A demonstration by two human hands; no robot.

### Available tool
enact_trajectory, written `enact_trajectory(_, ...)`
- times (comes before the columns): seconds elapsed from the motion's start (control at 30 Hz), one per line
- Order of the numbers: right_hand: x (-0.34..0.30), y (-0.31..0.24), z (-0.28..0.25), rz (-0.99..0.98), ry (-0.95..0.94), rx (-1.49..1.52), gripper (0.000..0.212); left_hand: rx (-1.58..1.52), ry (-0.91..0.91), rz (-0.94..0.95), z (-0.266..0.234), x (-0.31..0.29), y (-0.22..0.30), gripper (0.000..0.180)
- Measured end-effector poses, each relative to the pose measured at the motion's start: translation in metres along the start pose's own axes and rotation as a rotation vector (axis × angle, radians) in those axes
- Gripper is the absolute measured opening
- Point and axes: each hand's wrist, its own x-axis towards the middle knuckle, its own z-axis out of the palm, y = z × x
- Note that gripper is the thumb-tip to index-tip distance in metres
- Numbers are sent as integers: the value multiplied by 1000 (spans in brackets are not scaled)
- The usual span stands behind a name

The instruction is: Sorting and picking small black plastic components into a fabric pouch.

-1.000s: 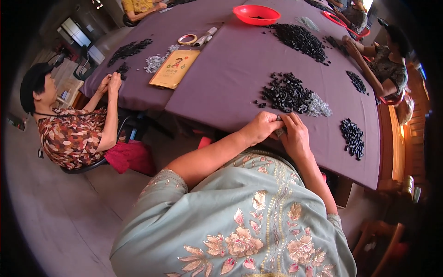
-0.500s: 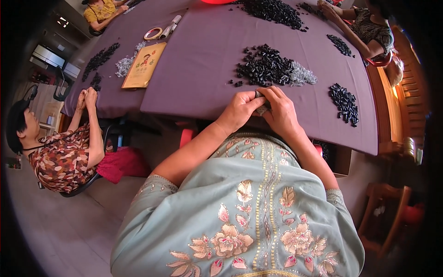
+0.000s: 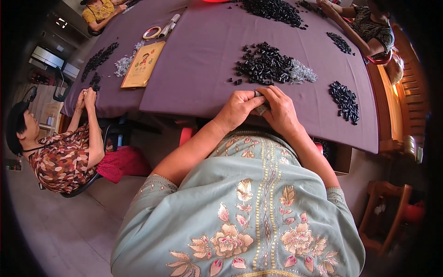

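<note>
My left hand [image 3: 240, 105] and my right hand [image 3: 279, 107] meet at the near edge of the cloth-covered table [image 3: 194, 78]. Their fingers are closed and pressed together, with the fingertips touching. A dark band shows at the left fingers, and a greyish patch is visible between the hands; whatever they pinch is hidden. Just beyond them lies a heap of small black plastic pieces [image 3: 263, 63], with a pile of small clear pieces [image 3: 302, 72] against its right side. A smaller group of black pieces [image 3: 344, 102] is spread to the right.
A yellow booklet [image 3: 143, 64], a tape roll [image 3: 152, 33] and markers [image 3: 169, 25] lie left of centre. A larger black heap [image 3: 272, 11] is at the far side. Co-workers sit at left [image 3: 60, 152], far left [image 3: 99, 14] and right [image 3: 376, 34]. A wooden chair [image 3: 385, 214] stands at lower right.
My hands stay pressed together in nearly the same place. The view has shifted very slightly; the heaps in front look unchanged.
</note>
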Motion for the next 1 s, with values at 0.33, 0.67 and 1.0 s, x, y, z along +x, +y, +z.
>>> enact_trajectory(0.33,0,1,1,-2,9,-1,45,41,-18,-51,-1,3,-4,23)
enact_trajectory(0.67,4,-3,-5,74,-35,22,46,-18,30,-66,3,6,-8,22)
enact_trajectory(1.0,-1,-8,-2,110,-66,28,45,11,-27,-67,-2,4,-12,28)
